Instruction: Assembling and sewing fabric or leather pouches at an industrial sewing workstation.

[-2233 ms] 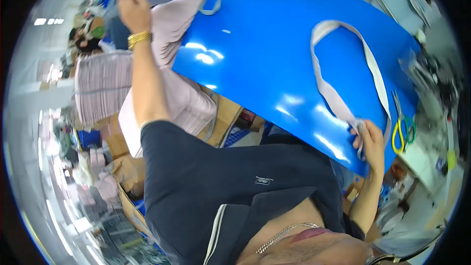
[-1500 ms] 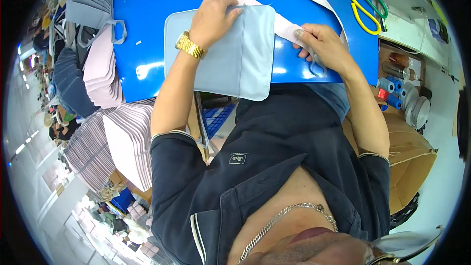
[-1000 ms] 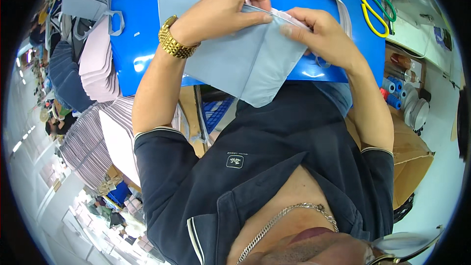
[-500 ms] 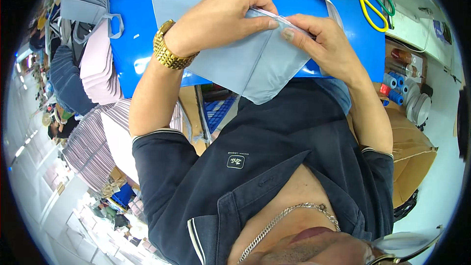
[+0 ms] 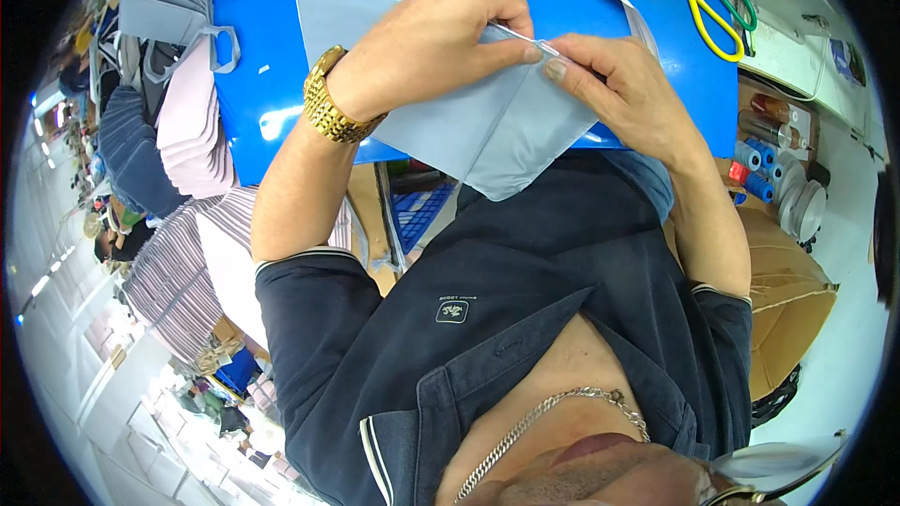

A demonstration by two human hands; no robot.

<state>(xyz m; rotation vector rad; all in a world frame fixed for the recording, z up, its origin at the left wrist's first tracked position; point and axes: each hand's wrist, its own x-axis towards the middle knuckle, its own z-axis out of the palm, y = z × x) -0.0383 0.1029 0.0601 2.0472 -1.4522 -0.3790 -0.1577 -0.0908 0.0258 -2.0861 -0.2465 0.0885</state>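
Left hand (image 5: 431, 49): pinches grey panel's (image 5: 483, 126) far edge
Right hand (image 5: 621, 84): likewise
Panel: flat earlier, now slanted
Desk (image 5: 255, 33): near edge overhung, left open

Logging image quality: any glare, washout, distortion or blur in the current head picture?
Head view: glare on the blue tabletop, left of the gold watch; lower-left background washed out; fisheye corners black, edges bending; left hand and right hand reasonably sharp.

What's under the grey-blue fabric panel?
Blue tabletop shows around the panel; the panel's lower corner extends past the tabletop's edge, overlapping the dark shirt in view. Anything directly beneath is covered.
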